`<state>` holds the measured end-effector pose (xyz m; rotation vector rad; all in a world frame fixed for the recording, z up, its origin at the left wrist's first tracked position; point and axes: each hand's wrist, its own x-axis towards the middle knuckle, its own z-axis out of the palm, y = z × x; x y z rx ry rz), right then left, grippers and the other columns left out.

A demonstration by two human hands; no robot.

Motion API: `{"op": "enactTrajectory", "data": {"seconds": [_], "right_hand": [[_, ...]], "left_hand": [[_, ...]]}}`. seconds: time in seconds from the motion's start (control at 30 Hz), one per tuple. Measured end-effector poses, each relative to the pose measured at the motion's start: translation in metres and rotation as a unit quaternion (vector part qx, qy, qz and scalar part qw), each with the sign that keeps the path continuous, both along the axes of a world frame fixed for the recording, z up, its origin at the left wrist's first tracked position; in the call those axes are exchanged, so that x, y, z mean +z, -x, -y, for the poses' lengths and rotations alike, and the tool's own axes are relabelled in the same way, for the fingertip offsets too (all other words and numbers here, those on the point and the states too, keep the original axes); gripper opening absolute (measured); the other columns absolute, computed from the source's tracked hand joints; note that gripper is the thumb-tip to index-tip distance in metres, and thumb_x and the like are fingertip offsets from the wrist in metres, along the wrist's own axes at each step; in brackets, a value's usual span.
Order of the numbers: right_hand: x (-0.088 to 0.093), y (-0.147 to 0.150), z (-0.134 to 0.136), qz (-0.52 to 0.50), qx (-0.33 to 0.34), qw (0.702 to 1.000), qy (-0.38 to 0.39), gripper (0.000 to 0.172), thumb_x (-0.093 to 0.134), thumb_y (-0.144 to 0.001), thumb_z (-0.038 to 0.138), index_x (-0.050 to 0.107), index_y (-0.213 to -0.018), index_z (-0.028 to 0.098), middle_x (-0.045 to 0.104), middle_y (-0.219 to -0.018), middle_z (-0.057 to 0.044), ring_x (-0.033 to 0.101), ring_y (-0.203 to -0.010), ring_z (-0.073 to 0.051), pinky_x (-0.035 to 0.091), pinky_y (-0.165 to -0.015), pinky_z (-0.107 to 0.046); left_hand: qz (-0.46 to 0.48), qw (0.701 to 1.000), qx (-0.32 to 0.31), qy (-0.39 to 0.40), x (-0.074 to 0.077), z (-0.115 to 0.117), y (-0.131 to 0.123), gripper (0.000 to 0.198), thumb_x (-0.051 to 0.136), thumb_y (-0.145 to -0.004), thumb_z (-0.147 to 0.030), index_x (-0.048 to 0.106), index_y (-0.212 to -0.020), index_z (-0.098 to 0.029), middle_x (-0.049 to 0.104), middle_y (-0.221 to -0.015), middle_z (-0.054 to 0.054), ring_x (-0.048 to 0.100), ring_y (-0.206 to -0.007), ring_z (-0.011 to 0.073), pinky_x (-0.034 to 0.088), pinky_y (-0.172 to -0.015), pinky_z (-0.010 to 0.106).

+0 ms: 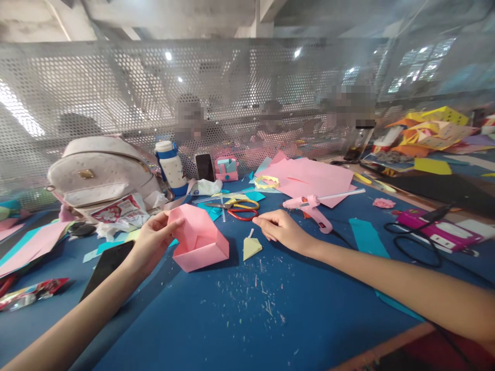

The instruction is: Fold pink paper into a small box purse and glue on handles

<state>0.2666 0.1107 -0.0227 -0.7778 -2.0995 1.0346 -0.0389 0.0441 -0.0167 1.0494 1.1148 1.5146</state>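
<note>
My left hand [152, 234] grips the upper left wall of a folded pink paper box [203, 255], thumb inside, tilting its open side toward me. My right hand [280, 229] is closed, its fingertips pinched at the end of the red handle of the scissors [243, 212]. These scissors have red and yellow handles and lie with blades pointing left. Just below my right fingertips lies a small pale yellow paper piece [252, 249] with a white tab. A pink glue gun [309, 208] with a glue stick in its back lies right of my right hand.
Pink paper sheets [309, 178] lie behind the glue gun. A magenta power strip [441, 229] with black cable is at right. At left are a backpack [100, 170], a bottle [172, 167] and a dark phone [108, 268]. Paper scraps [266, 304] litter the blue tabletop. A perforated screen [240, 82] stands behind.
</note>
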Motion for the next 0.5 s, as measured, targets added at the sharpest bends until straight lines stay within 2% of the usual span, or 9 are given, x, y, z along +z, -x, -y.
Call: {"op": "enactTrajectory", "data": {"seconds": [0.07, 0.13, 0.23, 0.3, 0.4, 0.5], "right_hand": [[0.004, 0.001, 0.001, -0.024, 0.033, 0.999, 0.011, 0.048, 0.043, -0.097, 0.048, 0.041, -0.06, 0.019, 0.043, -0.052, 0.005, 0.041, -0.05, -0.009, 0.034, -0.054, -0.025], [0.016, 0.0, 0.003, -0.042, 0.077, 0.996, 0.031, 0.041, 0.043, -0.097, 0.047, 0.044, -0.067, 0.019, 0.046, -0.058, 0.004, 0.045, -0.053, -0.009, 0.037, -0.055, -0.024], [0.048, -0.013, 0.012, -0.024, 0.133, 0.989, 0.065, 0.031, 0.052, -0.094, 0.043, 0.048, -0.076, 0.018, 0.052, -0.061, 0.004, 0.048, -0.049, -0.007, 0.037, -0.051, -0.023], [0.072, -0.031, 0.022, 0.022, 0.163, 0.983, 0.077, 0.028, 0.061, -0.09, 0.039, 0.052, -0.075, 0.017, 0.053, -0.055, 0.006, 0.048, -0.043, -0.006, 0.037, -0.048, -0.022], [0.091, -0.066, 0.041, 0.1, 0.154, 0.981, 0.059, 0.03, 0.066, -0.085, 0.042, 0.06, -0.072, 0.016, 0.058, -0.057, 0.002, 0.054, -0.047, -0.008, 0.041, -0.049, -0.022], [0.086, -0.096, 0.059, 0.137, 0.106, 0.985, 0.011, 0.035, 0.061, -0.085, 0.051, 0.066, -0.078, 0.017, 0.06, -0.06, 0.0, 0.057, -0.053, -0.011, 0.046, -0.056, -0.025]], "left_hand": [[0.0, 1.0, -0.003, 0.0, -0.001, 0.0, 0.001, 0.027, 0.083, -0.069, -0.028, 0.07, -0.088, -0.015, 0.071, -0.078, 0.001, 0.063, -0.068, 0.0108, 0.054, -0.062, 0.019], [0.001, 1.0, -0.005, -0.003, -0.001, 0.0, 0.001, 0.026, 0.083, -0.07, -0.028, 0.069, -0.088, -0.015, 0.071, -0.079, 0.001, 0.063, -0.068, 0.0107, 0.054, -0.063, 0.019], [0.004, 1.0, -0.006, -0.012, -0.001, 0.0, 0.002, 0.024, 0.082, -0.07, -0.028, 0.068, -0.084, -0.015, 0.071, -0.078, 0.001, 0.063, -0.068, 0.0105, 0.053, -0.063, 0.019], [0.002, 1.0, -0.003, -0.017, -0.001, 0.0, 0.002, 0.024, 0.083, -0.069, -0.028, 0.068, -0.082, -0.015, 0.07, -0.077, 0.0, 0.063, -0.067, 0.0101, 0.053, -0.062, 0.018], [-0.001, 1.0, 0.003, -0.019, 0.0, 0.001, 0.0, 0.025, 0.084, -0.068, -0.027, 0.068, -0.081, -0.014, 0.07, -0.075, 0.0, 0.063, -0.067, 0.0099, 0.052, -0.062, 0.018], [0.006, 1.0, 0.005, -0.021, 0.002, 0.002, -0.001, 0.026, 0.085, -0.067, -0.027, 0.069, -0.082, -0.014, 0.07, -0.075, 0.0, 0.062, -0.066, 0.0098, 0.052, -0.061, 0.018]]}}
